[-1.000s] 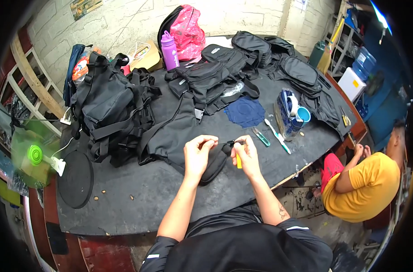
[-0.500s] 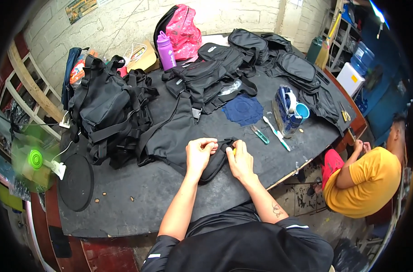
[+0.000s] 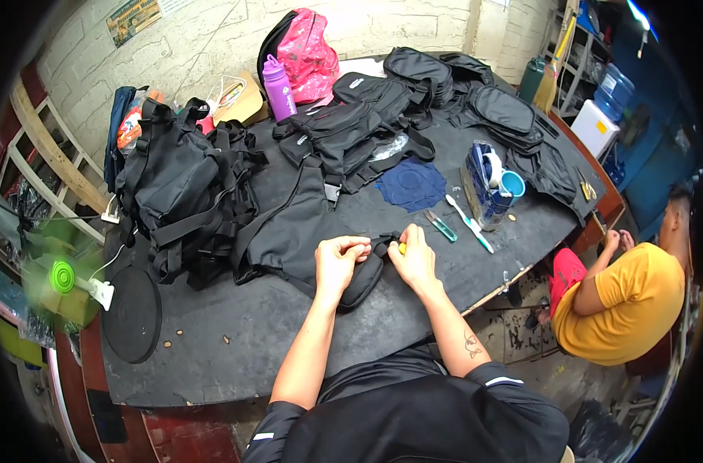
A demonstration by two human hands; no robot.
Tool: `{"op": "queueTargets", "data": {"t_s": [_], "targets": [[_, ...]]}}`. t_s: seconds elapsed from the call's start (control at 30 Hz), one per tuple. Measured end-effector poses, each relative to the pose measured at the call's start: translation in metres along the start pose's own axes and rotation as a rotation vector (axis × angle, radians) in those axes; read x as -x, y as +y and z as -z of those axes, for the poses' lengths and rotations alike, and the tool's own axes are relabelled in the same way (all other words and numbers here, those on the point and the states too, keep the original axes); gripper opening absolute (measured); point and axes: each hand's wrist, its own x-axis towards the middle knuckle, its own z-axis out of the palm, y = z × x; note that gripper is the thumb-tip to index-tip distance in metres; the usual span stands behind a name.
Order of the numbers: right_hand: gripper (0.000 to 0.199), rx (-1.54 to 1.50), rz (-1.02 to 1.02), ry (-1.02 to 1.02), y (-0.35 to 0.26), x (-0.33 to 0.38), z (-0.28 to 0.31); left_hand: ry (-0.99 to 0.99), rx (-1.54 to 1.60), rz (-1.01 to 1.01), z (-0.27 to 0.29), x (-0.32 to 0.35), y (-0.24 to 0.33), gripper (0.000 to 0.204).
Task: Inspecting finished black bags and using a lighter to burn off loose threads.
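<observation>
A black fabric bag (image 3: pixel 286 241) lies flat before me, with a rounded pouch (image 3: pixel 361 287) at its right end. Over the pouch's left side, my left hand (image 3: pixel 337 266) is closed in a pinch; whatever its fingertips hold is too small to make out. My right hand (image 3: pixel 413 261) is closed around a small yellow object (image 3: pixel 402 248), mostly hidden by the fingers, at the pouch's upper right edge. A black strap end (image 3: pixel 385 240) shows between both hands. Beyond the right hand lie green-handled thread snips (image 3: pixel 442 226) and a white-and-green toothbrush (image 3: pixel 470 224).
Black bags are heaped at the left (image 3: pixel 178 189) and along the back (image 3: pixel 355 116). A dark blue cloth (image 3: pixel 412 185), a clear container (image 3: pixel 481 189) and a blue cup (image 3: pixel 512 184) are on the black table (image 3: pixel 212 366). A person in yellow (image 3: pixel 625 305) sits at the right.
My right hand has moved slightly right and away from the left hand, showing more of the pouch's edge. My left hand stays pinched in nearly the same place.
</observation>
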Motion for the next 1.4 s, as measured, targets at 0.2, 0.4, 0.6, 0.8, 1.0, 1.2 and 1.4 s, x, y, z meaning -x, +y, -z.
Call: {"op": "queueTargets", "data": {"t_s": [0.2, 0.4, 0.6, 0.8, 1.0, 1.2, 1.4], "targets": [[0.029, -0.009, 0.029, -0.005, -0.006, -0.001, -0.004, 0.007, 0.0, 0.002, 0.0, 0.0, 0.001, 0.014], [0.028, 0.012, 0.051, 0.011, -0.007, -0.003, -0.004, 0.005, 0.011, 0.017, 0.001, -0.001, -0.001, 0.014], [0.028, 0.084, 0.145, -0.008, -0.028, 0.009, 0.009, 0.013, 0.057, 0.011, 0.003, 0.001, 0.001, 0.014], [0.03, -0.009, 0.247, -0.142, -0.044, 0.038, 0.011, 0.161, 0.094, -0.219, 0.011, 0.003, 0.016, 0.029], [0.03, -0.143, 0.391, -0.247, -0.055, 0.07, 0.007, 0.255, 0.034, -0.192, 0.037, 0.003, 0.025, 0.026], [0.03, -0.218, 0.371, -0.208, -0.056, 0.076, 0.003, 0.157, 0.034, -0.105, 0.048, 0.022, 0.015, 0.04], [0.028, -0.201, 0.196, -0.082, -0.042, 0.049, 0.006, 0.127, -0.038, -0.033, 0.054, 0.035, 0.014, 0.045]]}}
